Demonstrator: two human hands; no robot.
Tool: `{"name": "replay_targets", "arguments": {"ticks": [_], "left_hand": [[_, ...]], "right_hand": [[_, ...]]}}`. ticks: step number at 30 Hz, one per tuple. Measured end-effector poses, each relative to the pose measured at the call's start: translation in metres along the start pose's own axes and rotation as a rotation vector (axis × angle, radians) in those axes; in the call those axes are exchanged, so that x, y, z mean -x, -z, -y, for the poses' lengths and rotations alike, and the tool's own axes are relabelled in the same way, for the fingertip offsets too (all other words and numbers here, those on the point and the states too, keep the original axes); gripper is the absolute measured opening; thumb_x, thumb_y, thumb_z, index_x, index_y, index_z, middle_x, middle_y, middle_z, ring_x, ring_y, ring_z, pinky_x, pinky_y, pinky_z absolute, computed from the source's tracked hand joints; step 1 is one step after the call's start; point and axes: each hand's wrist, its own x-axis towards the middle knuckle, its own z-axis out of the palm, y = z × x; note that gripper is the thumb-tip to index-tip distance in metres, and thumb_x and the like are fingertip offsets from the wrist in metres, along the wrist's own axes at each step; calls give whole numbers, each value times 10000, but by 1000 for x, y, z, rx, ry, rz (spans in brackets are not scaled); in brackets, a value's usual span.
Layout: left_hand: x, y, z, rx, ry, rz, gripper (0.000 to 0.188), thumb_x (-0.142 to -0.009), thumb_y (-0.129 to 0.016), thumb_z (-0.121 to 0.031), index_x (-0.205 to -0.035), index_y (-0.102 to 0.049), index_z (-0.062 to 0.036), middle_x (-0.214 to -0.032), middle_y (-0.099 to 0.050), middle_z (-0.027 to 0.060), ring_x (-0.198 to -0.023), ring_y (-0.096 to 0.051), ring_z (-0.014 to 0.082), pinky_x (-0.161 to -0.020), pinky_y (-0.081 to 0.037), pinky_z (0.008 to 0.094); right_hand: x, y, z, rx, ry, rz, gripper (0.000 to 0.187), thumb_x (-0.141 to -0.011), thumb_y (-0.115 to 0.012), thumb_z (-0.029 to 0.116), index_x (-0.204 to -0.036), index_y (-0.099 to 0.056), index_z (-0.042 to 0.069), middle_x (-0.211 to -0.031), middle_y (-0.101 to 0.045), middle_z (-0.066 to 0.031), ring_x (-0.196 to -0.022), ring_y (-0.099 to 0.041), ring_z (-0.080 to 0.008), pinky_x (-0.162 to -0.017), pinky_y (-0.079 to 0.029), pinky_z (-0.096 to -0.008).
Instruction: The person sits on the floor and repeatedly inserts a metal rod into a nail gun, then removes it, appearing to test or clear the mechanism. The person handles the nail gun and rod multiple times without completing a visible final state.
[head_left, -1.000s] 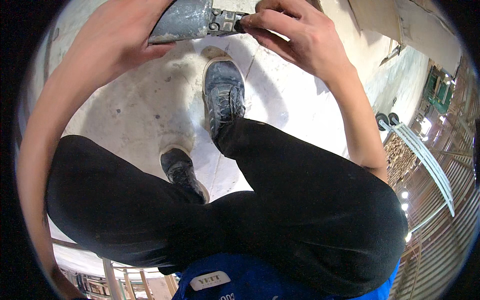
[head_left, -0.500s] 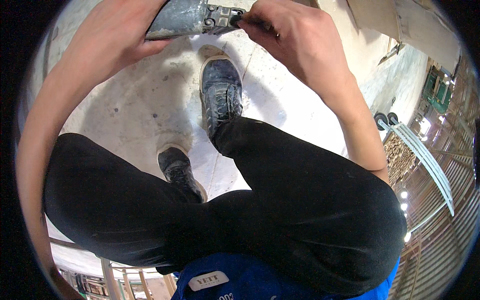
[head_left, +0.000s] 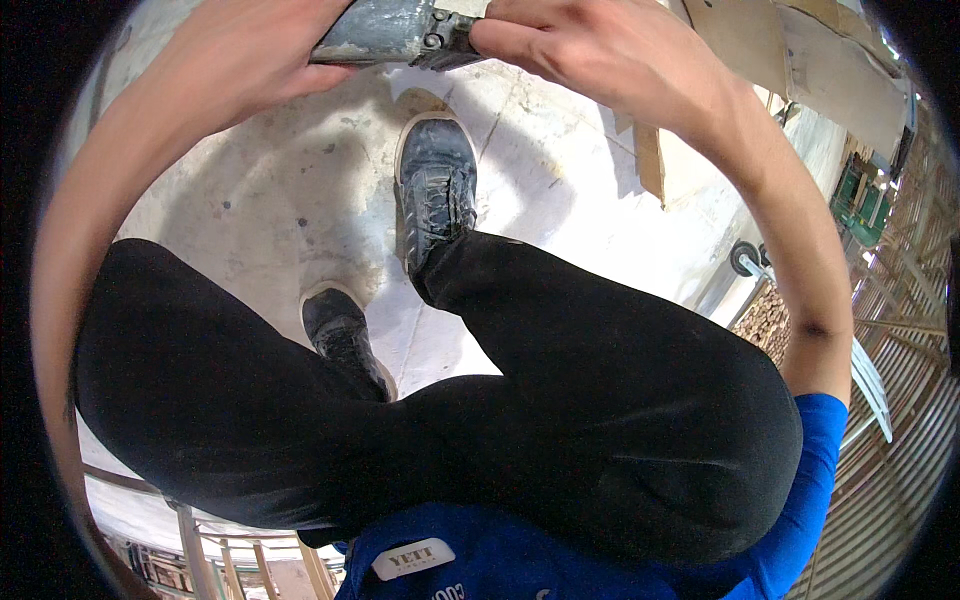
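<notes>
grey and scuffed, the long part (head_left: 378,35) sits at half past 11 in the head view, cropped by the upper edge. your left hand (head_left: 265,60) is between 10 and 11 o'clock, clamped on the part's left end, thumb at the lower side. your right hand (head_left: 580,48) is between 12 and 1 o'clock, its bent fingers touching the black end fitting (head_left: 452,38); whether they are clamped on it cannot be told, as the fingertips are hidden. your right shoe (head_left: 437,165) is below the part on the pale floor (head_left: 575,220); your left shoe (head_left: 335,322) points up near 9 o'clock. brown cardboard (head_left: 835,75) is at 2 o'clock.
</notes>
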Motion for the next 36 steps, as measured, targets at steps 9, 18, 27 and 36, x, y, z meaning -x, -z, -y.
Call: {"name": "replay_targets", "arguments": {"ticks": [9,18,27,36], "left_hand": [[8,-11,4,-56,-17,28,624,-793,-793,-380,-1204,-495,-18,-1051,-609,174,-941,-664,374,-814,-531,452],[4,-11,9,-59,-53,24,631,-778,-798,-379,-1202,-492,-27,-1050,-603,167,-943,-666,362,-827,-525,455],[2,-13,12,33,-29,-37,613,-773,-796,-397,-1181,-508,-41,-1028,-614,169,-935,-660,371,-818,-517,466],[-3,-11,11,66,-10,-93,599,-774,-802,-400,-1160,-530,-31,-1019,-621,167,-940,-656,361,-812,-515,458]], "right_hand": [[-17,-4,-16,176,388,-13,178,-822,-632,156,-966,-623,51,-828,-614,-32,-827,-613,-183,-686,-561,-288],[-12,2,-23,205,425,-57,191,-855,-648,155,-1031,-652,82,-895,-588,-16,-865,-611,-170,-726,-525,-279],[13,-42,24,-64,-285,-269,202,-881,-760,136,-1074,-727,85,-1010,-689,-56,-856,-707,-210,-746,-603,-334],[-11,-72,54,-324,-697,-777,253,-862,-773,71,-1106,-707,55,-1025,-707,-84,-892,-715,-199,-782,-585,-296]]}}
